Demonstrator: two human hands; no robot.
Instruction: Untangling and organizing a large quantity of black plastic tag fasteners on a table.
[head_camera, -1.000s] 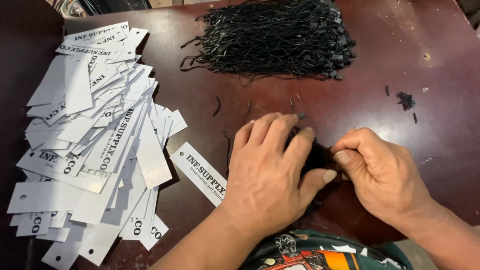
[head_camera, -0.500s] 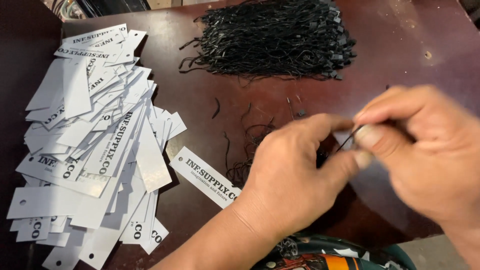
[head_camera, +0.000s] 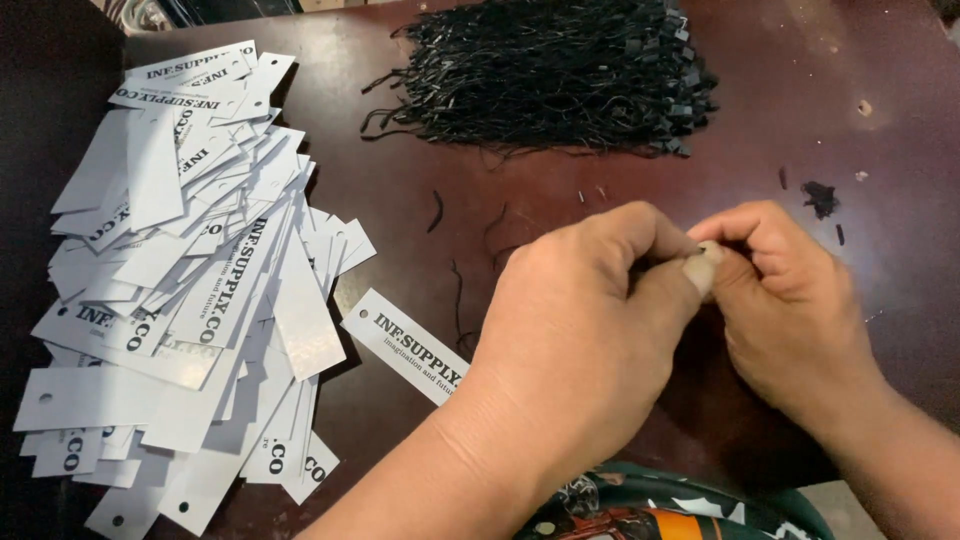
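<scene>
Both hands (head_camera: 690, 310) have dropped tableward (fingers (head_camera: 705, 265) pinched together).

Tag heap (head_camera: 190, 290) left on tabletop (head_camera: 800, 90); cord bundle (head_camera: 550, 75) far centre; single tag (head_camera: 405, 345) between heap and hands (head_camera: 690, 270).

A white paper tag (head_camera: 403, 345) (black lettering) lies flat, partly under the left hand (head_camera: 585, 330).

A sprawling heap of white paper tags (head_camera: 190, 290) lies left on the dark wooden table (head_camera: 820, 90), with black scraps (head_camera: 820, 197) at right.
</scene>
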